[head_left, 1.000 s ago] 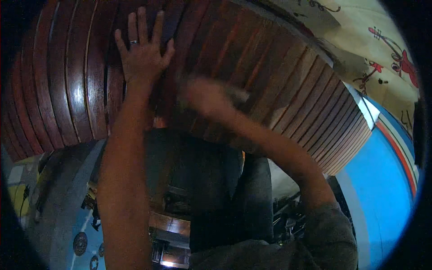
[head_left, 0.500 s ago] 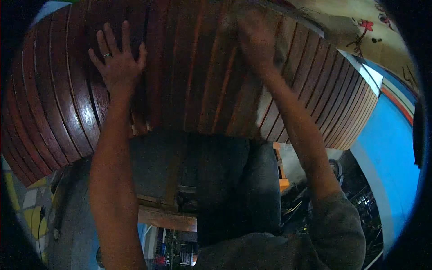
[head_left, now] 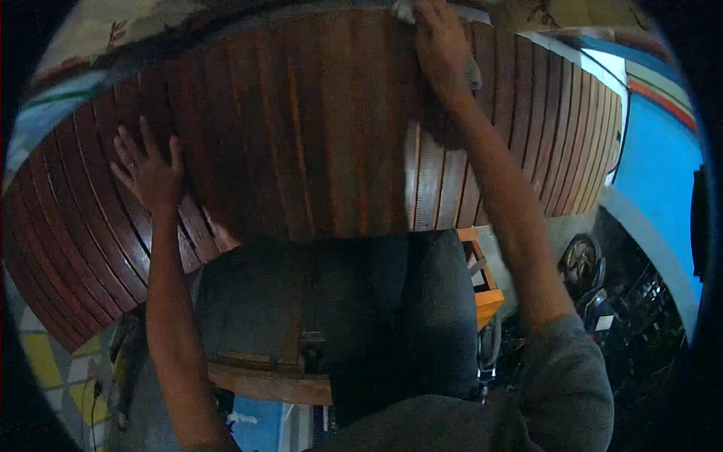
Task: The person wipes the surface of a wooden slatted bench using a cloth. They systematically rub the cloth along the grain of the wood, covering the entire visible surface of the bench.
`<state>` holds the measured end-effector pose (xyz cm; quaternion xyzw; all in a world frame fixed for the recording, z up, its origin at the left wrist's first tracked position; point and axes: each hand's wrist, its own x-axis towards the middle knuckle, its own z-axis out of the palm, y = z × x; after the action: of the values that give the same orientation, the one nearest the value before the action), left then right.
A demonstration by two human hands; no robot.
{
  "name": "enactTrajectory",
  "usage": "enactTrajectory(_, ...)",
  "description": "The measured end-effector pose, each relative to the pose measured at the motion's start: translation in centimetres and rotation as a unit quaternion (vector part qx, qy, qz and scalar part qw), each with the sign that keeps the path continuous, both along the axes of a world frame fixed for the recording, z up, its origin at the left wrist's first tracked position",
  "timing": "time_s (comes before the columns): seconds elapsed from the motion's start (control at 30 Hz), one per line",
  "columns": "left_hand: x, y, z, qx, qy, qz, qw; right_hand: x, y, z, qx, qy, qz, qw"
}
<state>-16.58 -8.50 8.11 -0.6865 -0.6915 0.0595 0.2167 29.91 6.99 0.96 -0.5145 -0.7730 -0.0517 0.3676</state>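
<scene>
A long slatted wooden panel [head_left: 361, 128], dark reddish brown with grooves between its slats, stretches across in front of me. On its left part lies my left hand [head_left: 153, 175], flat with the fingers spread, a ring on one finger. At the panel's far edge, right of the middle, my right hand [head_left: 446, 56] is closed over a pale rag [head_left: 404, 10] pressed to the slats. Grey-white bits of the rag stick out on both sides of that hand; the rest is hidden under it. Toward the right end the slats look lighter.
Below the panel at the right stands an orange wooden frame [head_left: 488, 305]. A wheel [head_left: 581, 260] and dark machine parts are beside it. A blue wall [head_left: 659, 158] rises at the right. Patterned cloth [head_left: 595, 13] borders the far side. Yellow and white tiles [head_left: 41, 358] show at lower left.
My view has shifted, so the panel sits lower at the left. My left hand appears lower and farther left, still flat. The right hand with the rag has moved to the far edge.
</scene>
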Motion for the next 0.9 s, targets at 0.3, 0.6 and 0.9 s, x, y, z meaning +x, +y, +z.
enactTrajectory(0.3, 14.2, -1.9, -5.6, -0.041, -0.260, 0.040, 0.964, -0.2, -26.8, 1.0, -0.264, -0.013, 0.464, 0.846)
enactTrajectory(0.6, 34.7, 2.6, -5.1, -0.141, -0.309, -0.083, 0.937, 11.5, -7.5, -0.1, -0.153, -0.042, -0.037, 0.987)
enactTrajectory(0.9, 46.2, 4.6, -5.1, -0.156, -0.401, -0.075, 0.900, 15.3, -26.8, 2.3, -0.236, -0.039, 0.212, 0.947)
